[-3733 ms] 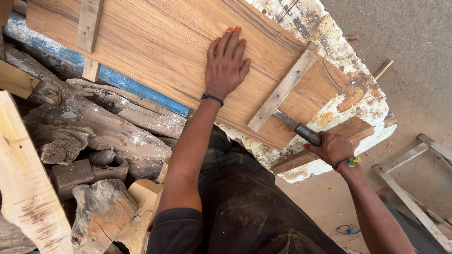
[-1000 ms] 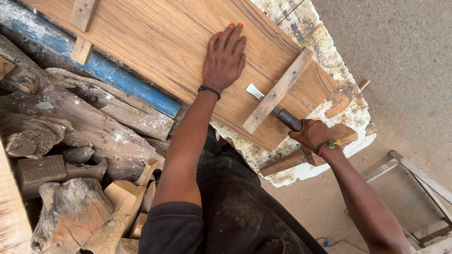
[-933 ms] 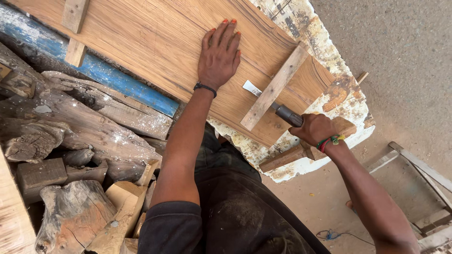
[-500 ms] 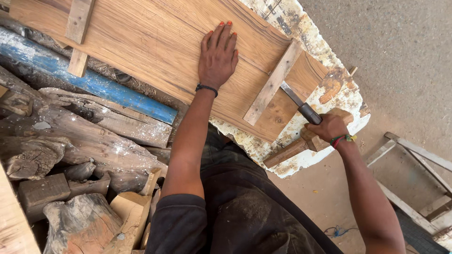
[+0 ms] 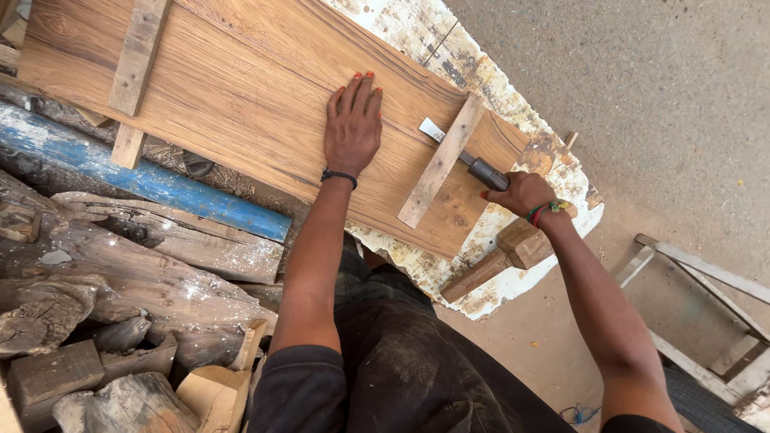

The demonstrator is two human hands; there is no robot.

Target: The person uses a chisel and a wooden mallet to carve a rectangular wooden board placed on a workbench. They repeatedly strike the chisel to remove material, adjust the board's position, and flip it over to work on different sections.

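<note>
My left hand (image 5: 351, 130) lies flat, fingers spread, on a long brown wooden panel (image 5: 241, 96) that rests on a worn paint-stained board (image 5: 513, 273). A wooden batten (image 5: 441, 160) crosses the panel near its right end. My right hand (image 5: 521, 192) grips the dark handle of a chisel (image 5: 473, 164). The chisel's flat metal blade lies under or against the batten, its tip showing on the batten's far side. A wooden mallet (image 5: 501, 256) lies on the stained board just below my right wrist.
A second batten (image 5: 132, 72) crosses the panel at the left. A blue-painted plank (image 5: 136, 180) and a heap of rough logs and wood blocks (image 5: 104, 313) fill the left. A wooden frame (image 5: 706, 297) stands on the concrete floor at right.
The chisel was struck into the batten, drawn back, and now its blade is pushed under the batten again. My left hand has stayed flat on the panel. The view has shifted slightly.
</note>
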